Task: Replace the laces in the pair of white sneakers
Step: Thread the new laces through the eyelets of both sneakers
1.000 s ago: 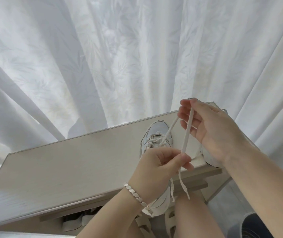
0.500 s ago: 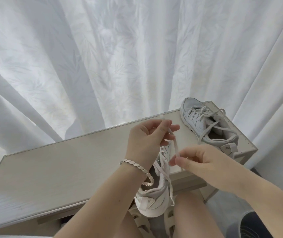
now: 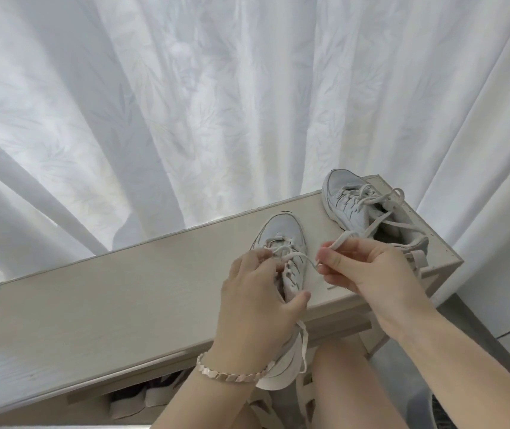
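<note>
Left hand (image 3: 257, 305) has dropped from up in the air onto the near sneaker (image 3: 283, 232) and grips it, fingers curled over the eyelet rows, thumb on the other side. Right hand (image 3: 368, 270) has shifted up and to the right, pinching the lace (image 3: 284, 249) between thumb and forefinger. That sneaker lies toe-first on the cabinet top (image 3: 123, 298), heel hanging off the front edge. Far sneaker (image 3: 345, 209) hasn't budged, still at the right end.

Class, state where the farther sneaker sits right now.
In the head view, the farther sneaker sits at the right end of the cabinet top, toe toward the curtain, just beyond the right hand and right of the nearer sneaker.
</note>
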Action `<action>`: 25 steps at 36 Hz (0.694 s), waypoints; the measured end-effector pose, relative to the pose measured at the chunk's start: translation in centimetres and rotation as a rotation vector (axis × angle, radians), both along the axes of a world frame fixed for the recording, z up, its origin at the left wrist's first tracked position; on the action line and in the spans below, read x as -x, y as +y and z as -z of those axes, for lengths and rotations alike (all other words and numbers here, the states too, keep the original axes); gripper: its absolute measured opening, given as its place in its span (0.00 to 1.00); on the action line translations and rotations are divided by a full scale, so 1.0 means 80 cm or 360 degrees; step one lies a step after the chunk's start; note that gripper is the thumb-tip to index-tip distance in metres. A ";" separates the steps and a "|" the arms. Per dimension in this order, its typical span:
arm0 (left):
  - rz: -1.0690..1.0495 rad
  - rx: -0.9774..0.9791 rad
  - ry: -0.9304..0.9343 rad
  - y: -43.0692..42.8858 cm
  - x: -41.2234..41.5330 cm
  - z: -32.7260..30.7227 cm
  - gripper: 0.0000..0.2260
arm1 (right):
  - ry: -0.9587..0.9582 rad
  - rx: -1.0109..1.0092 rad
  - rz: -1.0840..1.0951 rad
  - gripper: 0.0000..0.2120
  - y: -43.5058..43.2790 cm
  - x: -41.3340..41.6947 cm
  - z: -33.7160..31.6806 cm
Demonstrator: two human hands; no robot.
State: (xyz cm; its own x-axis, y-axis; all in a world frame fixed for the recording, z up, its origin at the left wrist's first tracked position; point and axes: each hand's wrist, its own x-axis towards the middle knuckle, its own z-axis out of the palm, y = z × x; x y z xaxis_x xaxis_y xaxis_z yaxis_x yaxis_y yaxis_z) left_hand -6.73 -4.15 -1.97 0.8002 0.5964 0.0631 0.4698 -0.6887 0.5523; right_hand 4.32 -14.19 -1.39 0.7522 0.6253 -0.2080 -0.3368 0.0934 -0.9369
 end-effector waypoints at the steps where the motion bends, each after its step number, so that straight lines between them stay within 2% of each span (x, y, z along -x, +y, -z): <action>1: 0.0002 0.0146 -0.0089 0.000 0.003 0.003 0.17 | 0.0045 0.0002 0.0007 0.02 0.003 0.004 0.005; 4: 0.0057 0.0398 -0.0264 -0.003 0.014 0.011 0.13 | 0.0146 0.0008 0.0071 0.03 0.013 0.016 0.018; 13: 0.0170 0.0351 -0.0403 -0.012 0.028 0.023 0.14 | 0.0226 -0.0021 0.0240 0.01 0.013 0.033 0.032; 25: 0.0177 0.0383 -0.0405 -0.012 0.027 0.022 0.15 | 0.0197 0.0060 0.0185 0.04 0.009 0.027 0.032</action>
State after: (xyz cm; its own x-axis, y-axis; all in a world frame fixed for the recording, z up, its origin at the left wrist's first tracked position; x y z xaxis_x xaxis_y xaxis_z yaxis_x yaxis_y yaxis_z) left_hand -8.90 -5.10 -3.76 0.8378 0.5285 0.1368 0.2261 -0.5640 0.7943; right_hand 2.16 -13.46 -3.94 0.7861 0.5255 -0.3255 -0.4390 0.1040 -0.8924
